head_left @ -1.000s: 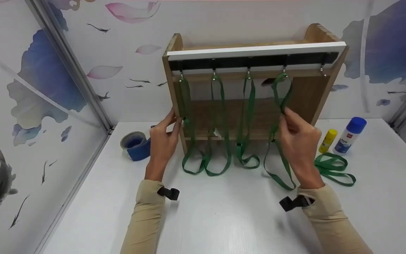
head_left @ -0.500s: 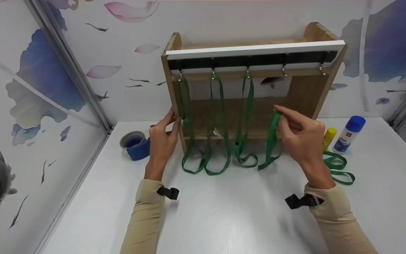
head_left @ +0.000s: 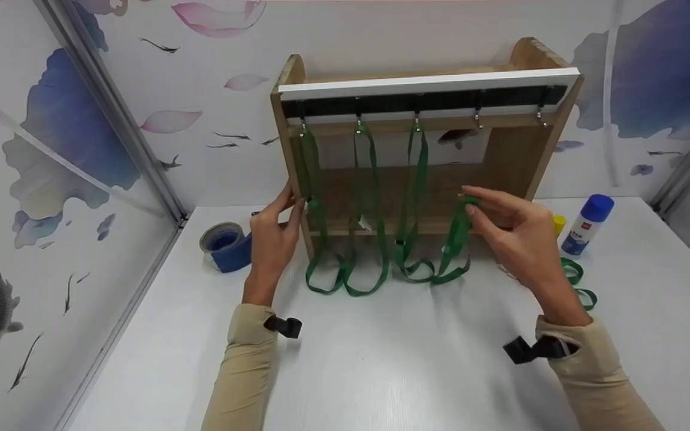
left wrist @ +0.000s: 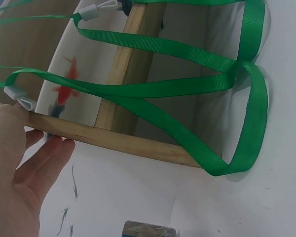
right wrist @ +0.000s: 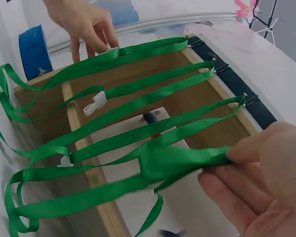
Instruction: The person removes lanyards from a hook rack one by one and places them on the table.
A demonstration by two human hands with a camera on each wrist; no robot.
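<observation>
— Pinching a green strap (head_left: 459, 230), is that how the right hand (head_left: 516, 239) is seen?

— Yes. The strap's folded top is pinched between thumb and fingers (head_left: 481, 194) of that hand, in front of the wooden rack (head_left: 524, 161), below the rack's fourth hook (head_left: 478, 123). The strap is held clear of that hook, and its lower loop is laid on the white surface (head_left: 381, 359) at the rack's foot.

— And the left hand (head_left: 270, 239)?

— The rack's left upright is held by it, with the fingers curled round the front edge and the thumb behind.

— What else is hung on the rack?

— Three more green straps (head_left: 369, 197) are hung from the hooks left of the fourth, their loops trailing onto the surface before the rack. A fifth hook (head_left: 540, 120) at the rack's right end is seen bare.

— Anything beside the rack?

— A blue tape roll (head_left: 225, 245) is set left of it. Right of it, a blue-capped bottle (head_left: 584, 224), a yellow cap (head_left: 559, 223) and another green strap (head_left: 578, 281) are partly hidden behind the right hand.
</observation>
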